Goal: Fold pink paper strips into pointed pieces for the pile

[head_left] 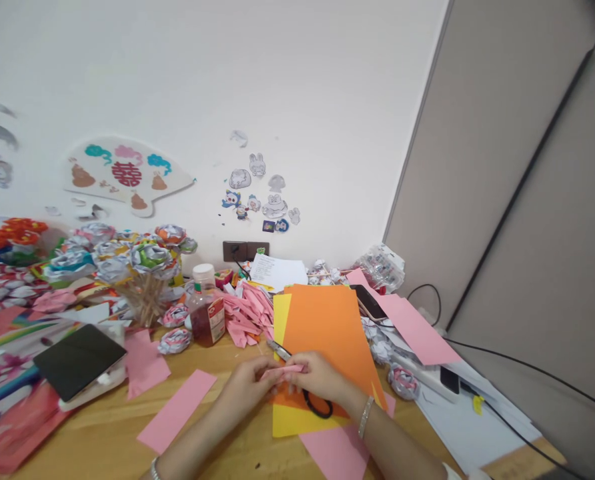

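Observation:
Between my two hands is a narrow folded strip of pink paper [293,369]. My left hand [252,380] pinches its left part, and my right hand [313,375] grips the right part. Both hands are above orange sheets [322,320] lying on yellow paper [285,429]. Under my hands lies a pair of scissors [320,407] with black handles, its middle hidden by my right hand. A flat pink paper rectangle [177,410] rests on the table left of my left forearm. Another pink sheet [335,450] lies below my right wrist.
A pile of twisted pink paper strips [245,310] is behind my hands, beside a bottle of dark liquid [206,313]. Paper flowers [150,257] on sticks stand at the left, near a black tablet [80,360]. White sheets [457,427] and cables lie at the right.

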A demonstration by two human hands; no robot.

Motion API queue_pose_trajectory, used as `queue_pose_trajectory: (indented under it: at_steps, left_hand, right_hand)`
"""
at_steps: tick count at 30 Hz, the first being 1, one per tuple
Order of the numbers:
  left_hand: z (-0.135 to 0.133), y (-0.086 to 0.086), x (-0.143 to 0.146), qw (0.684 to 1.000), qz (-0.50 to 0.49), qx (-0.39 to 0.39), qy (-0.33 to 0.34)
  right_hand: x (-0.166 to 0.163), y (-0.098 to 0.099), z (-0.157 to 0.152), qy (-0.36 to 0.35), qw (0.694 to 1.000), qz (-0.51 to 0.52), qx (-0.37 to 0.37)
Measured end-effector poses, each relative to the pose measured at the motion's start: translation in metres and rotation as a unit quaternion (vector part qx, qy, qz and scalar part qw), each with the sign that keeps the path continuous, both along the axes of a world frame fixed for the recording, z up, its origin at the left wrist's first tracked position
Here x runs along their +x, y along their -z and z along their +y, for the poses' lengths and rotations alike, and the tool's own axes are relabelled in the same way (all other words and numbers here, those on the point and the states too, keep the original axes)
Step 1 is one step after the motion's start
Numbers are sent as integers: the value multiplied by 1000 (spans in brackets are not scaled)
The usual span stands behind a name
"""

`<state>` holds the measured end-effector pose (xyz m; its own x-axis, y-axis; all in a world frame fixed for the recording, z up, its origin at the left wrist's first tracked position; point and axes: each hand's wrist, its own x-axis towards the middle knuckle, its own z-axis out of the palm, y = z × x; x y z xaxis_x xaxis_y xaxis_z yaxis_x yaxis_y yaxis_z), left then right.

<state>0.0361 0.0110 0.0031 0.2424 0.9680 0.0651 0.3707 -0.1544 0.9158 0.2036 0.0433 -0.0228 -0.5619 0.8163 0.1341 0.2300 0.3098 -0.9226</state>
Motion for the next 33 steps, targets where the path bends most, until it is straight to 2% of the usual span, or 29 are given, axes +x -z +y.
queue_pose_trajectory:
  at_steps: [5,10,17,23,33]
  left_hand:
    - [2,3,-2,998,47,44,-15]
    - [4,7,-3,1000,-24,-3,-8]
    - [10,16,-5,990,-135,-44,6]
    - [8,20,-1,993,-98,-61,5]
    - [12,22,-7,992,-117,-40,-11]
  right_hand:
    - [3,-4,0,-29,999,17,-40]
    - [8,-10,0,-53,996,27,-64]
    - [9,-8,2,-33,997,53,-49]
    - [-1,-3,-4,18,1000,-3,20]
    - [10,-5,4,7,999,-34,8]
